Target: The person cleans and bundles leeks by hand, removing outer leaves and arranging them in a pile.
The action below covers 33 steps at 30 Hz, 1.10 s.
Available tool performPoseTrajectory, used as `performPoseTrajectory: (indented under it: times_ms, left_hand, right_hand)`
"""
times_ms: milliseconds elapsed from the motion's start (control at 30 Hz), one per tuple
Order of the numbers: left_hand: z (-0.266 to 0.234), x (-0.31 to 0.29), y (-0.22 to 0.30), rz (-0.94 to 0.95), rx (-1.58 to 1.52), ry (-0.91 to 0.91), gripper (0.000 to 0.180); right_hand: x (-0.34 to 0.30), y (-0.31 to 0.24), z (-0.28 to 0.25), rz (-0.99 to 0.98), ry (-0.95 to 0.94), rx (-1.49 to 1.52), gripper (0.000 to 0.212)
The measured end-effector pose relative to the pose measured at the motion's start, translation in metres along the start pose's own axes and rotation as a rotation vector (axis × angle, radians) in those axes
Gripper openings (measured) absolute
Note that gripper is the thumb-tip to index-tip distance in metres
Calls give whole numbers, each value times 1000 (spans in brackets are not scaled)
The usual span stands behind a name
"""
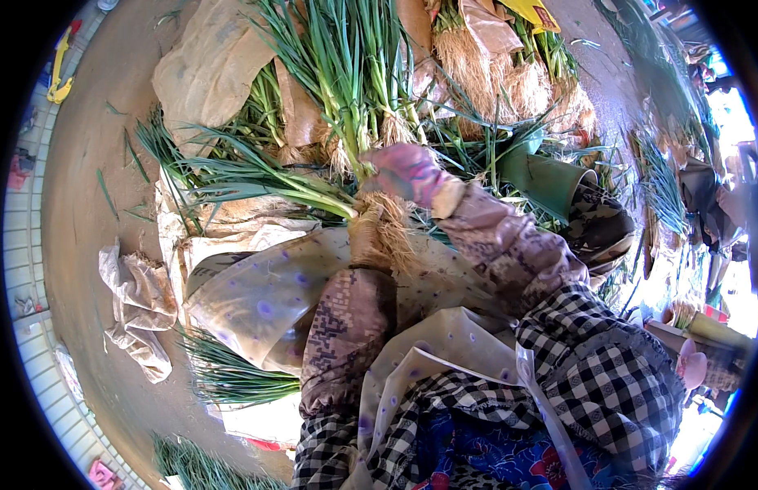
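My left hand (365, 234), in a soiled pale glove, is closed round the root end of a bunch of green onions (305, 192). Their leaves stretch away to the left, and tan stringy roots (393, 233) hang beside the hand. Just above, my right hand (405, 173), in a pink patterned glove, is closed at the white base of other green onions (366, 167); its fingertips are partly hidden. Behind it stands a thick upright sheaf of green onions (338, 65). A clear spotted plastic apron (264, 302) covers my lap.
More green onions with long roots (469, 65) lie at the back, beside brown and beige sacking (207, 65). My green boot (546, 180) is at the right. Leaf bundles (236, 371) and a crumpled cloth (138, 306) lie to the left. Tiles (36, 351) edge the floor.
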<state>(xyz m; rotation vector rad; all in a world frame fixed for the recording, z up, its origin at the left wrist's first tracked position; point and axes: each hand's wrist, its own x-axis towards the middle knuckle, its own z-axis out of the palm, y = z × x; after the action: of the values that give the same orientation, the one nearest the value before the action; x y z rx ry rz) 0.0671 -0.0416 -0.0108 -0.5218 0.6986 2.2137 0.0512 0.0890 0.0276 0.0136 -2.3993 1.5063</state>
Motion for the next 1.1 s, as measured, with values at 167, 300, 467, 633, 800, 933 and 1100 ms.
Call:
performPoseTrajectory:
  times_ms: [167, 300, 467, 633, 800, 933, 1100]
  left_hand:
    - [-7, -7, -1, 157, 169, 181, 20]
    - [-13, 3, 1, 189, 315, 221, 22]
    - [-16, 17, 5, 192, 603, 211, 13]
    - [-12, 13, -4, 264, 493, 113, 13]
    - [-6, 9, -11, 281, 285, -29, 8]
    - [-3, 12, -20, 506, 761, 67, 13]
    - [-29, 22, -17, 462, 600, 149, 10]
  right_hand:
    - [-2, 2, 7, -7, -333, -578, 27]
    - [-22, -18, 7, 72, -409, -239, 25]
    - [-29, -90, -71, 557, -172, 481, 18]
    - [-21, -61, -128, 378, 222, 1046, 17]
    - [1, -18, -54, 498, 40, 312, 19]
    - [13, 10, -18, 251, 72, -360, 29]
    - [-4, -45, -15, 526, 114, 590, 17]
